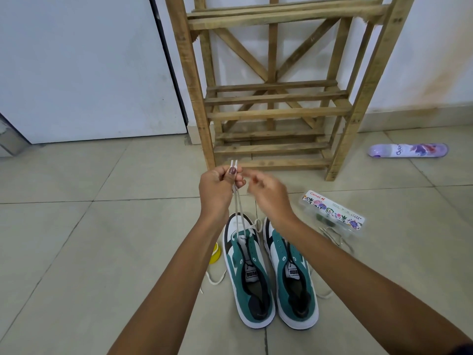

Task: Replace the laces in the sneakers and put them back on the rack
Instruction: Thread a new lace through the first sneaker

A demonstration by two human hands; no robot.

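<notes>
Two teal, white and black sneakers stand side by side on the tiled floor, toes toward the rack: the left sneaker (247, 272) and the right sneaker (291, 275). A white lace (239, 213) runs up taut from the left sneaker's lowest eyelets. My left hand (220, 187) pinches both lace ends together above the shoe, the tips sticking out over the thumb. My right hand (266, 192) hovers just right of it, blurred, fingers loosely curled, holding nothing that I can see. The right sneaker has no lace in its eyelets. The empty wooden rack (276, 98) stands behind.
Loose old laces lie on the floor left (215, 278) and right (337, 239) of the sneakers. A yellow object (215, 253) peeks out beside the left sneaker. A clear Camel box (332, 211) lies right of the shoes, a purple spray can (408, 150) farther right.
</notes>
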